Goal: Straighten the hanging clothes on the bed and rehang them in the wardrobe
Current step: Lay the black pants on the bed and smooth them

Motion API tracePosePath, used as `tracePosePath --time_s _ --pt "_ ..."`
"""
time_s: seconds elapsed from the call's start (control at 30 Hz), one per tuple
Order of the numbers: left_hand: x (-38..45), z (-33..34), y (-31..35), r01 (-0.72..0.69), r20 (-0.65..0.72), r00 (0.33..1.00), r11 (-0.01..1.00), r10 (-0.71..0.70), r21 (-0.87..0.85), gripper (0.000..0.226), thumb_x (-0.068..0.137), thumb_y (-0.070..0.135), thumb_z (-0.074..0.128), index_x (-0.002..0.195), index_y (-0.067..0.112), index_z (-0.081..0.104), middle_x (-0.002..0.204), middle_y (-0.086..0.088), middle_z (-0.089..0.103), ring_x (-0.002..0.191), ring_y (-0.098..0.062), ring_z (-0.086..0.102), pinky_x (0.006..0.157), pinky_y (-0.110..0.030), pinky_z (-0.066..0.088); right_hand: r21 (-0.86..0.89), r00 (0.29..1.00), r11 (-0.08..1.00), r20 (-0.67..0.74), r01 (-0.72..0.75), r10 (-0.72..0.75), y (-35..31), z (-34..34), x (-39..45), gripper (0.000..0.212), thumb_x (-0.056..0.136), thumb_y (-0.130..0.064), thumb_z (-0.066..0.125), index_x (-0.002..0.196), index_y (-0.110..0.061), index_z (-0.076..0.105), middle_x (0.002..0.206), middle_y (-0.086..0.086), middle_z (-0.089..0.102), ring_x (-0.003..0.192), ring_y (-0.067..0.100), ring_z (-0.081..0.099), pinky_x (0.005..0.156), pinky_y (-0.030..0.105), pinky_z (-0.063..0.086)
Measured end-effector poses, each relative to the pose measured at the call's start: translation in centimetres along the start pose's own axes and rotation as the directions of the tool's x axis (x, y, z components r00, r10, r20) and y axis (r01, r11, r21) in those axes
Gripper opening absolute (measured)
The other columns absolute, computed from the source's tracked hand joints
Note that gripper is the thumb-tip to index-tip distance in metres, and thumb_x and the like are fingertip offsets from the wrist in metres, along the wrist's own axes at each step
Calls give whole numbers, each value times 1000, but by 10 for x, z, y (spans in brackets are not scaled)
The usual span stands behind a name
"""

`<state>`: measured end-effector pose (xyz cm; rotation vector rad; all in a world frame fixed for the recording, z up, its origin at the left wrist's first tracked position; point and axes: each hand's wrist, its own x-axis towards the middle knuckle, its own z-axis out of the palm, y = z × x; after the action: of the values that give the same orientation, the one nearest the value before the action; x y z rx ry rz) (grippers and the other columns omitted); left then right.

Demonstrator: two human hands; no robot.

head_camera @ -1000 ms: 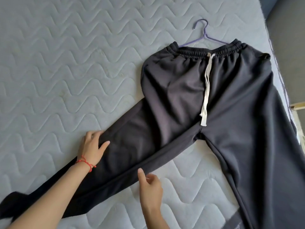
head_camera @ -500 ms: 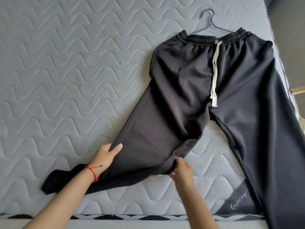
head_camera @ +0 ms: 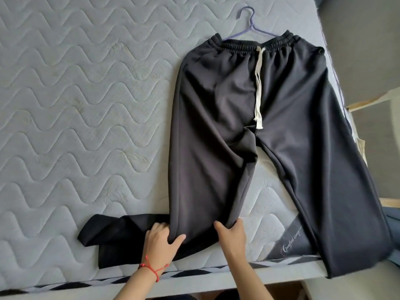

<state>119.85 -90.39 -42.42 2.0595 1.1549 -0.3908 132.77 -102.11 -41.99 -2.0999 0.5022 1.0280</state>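
Note:
Dark grey sweatpants point(head_camera: 216, 126) with a white drawstring point(head_camera: 258, 87) lie flat on the grey quilted mattress point(head_camera: 75, 105), waistband away from me. A purple hanger point(head_camera: 249, 24) pokes out above the waistband. My left hand point(head_camera: 161, 243) and my right hand point(head_camera: 231, 233) both grip the lower part of the left trouser leg near the bed's front edge. Below my hands that leg bends sideways to the left, its cuff point(head_camera: 93, 229) lying flat. The right trouser leg point(head_camera: 337, 202) runs down over the bed's front right corner.
The mattress front edge point(head_camera: 281, 267) has a black-and-white patterned border and a dark printed label point(head_camera: 292, 241). Grey floor point(head_camera: 368, 50) and a wooden strip point(head_camera: 368, 102) lie beyond the bed's right side.
Both hands pulled the left trouser leg from a leftward slant to nearly straight down toward me. The cuff end now folds off to the left, and my view shifted back.

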Motion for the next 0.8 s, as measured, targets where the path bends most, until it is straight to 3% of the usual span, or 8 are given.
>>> tracePosePath --time_s 0.1,0.23,0.33,0.43,0.53,0.6,0.67,0.8 --pt "-3 -3 6 -52 -25 998 999 52 -6 12 71 16 75 72 5 70 77 -8 69 80 -28 61 72 -36 47 162 998 984 8 -70 69 3 3 -6 15 78 -1 51 69 -11 44 63 1 45 58 16 41 53 24 32" --pt "-3 -18 28 257 134 966 866 -220 -430 16 80 14 68 65 8 66 68 -1 69 71 -18 63 65 -29 49 537 977 816 97 -213 191 5 -16 -9 24 76 9 37 65 -12 41 62 3 37 60 17 32 55 28 31" --pt "-9 -22 47 499 384 865 471 -324 -727 10 83 11 63 87 4 69 83 -10 72 84 -25 67 74 -29 50 620 954 727 236 -295 186 5 -51 -13 21 79 6 43 72 -6 59 61 10 61 64 24 53 56 26 42" --pt "-29 -18 62 739 734 670 2 -110 -674 32 80 23 61 102 2 70 105 -17 71 98 -30 68 81 -37 54 519 846 718 498 -464 187 7 -95 -11 24 81 -19 59 95 -5 73 95 15 73 86 30 70 74 37 52" --pt "-55 3 77 837 837 539 -167 93 -521 37 86 29 54 110 4 68 116 -15 67 108 -29 63 87 -40 54 426 795 762 578 -487 186 14 -129 -3 29 71 -28 66 90 -8 75 95 15 73 82 28 71 67 34 55" --pt "-70 32 79 777 780 621 -72 -79 -626 28 80 19 61 100 1 70 100 -16 73 91 -28 70 75 -35 54 401 830 804 524 -439 192 23 -136 2 26 67 -24 66 85 -8 74 89 12 74 75 25 71 61 29 55" --pt "-83 52 78 671 621 741 246 -255 -700 15 76 -1 67 91 0 69 78 -8 75 76 -22 70 62 -24 55 402 875 843 460 -357 151 33 -135 3 25 70 -18 63 89 -6 72 90 10 74 77 21 71 60 26 55" --pt "-92 58 76 492 519 839 639 -166 -591 29 66 -12 74 76 15 67 68 11 72 65 7 65 58 -4 46 438 920 876 391 -203 18 53 -141 0 17 67 -9 67 82 -6 74 88 11 74 78 21 71 64 25 55"
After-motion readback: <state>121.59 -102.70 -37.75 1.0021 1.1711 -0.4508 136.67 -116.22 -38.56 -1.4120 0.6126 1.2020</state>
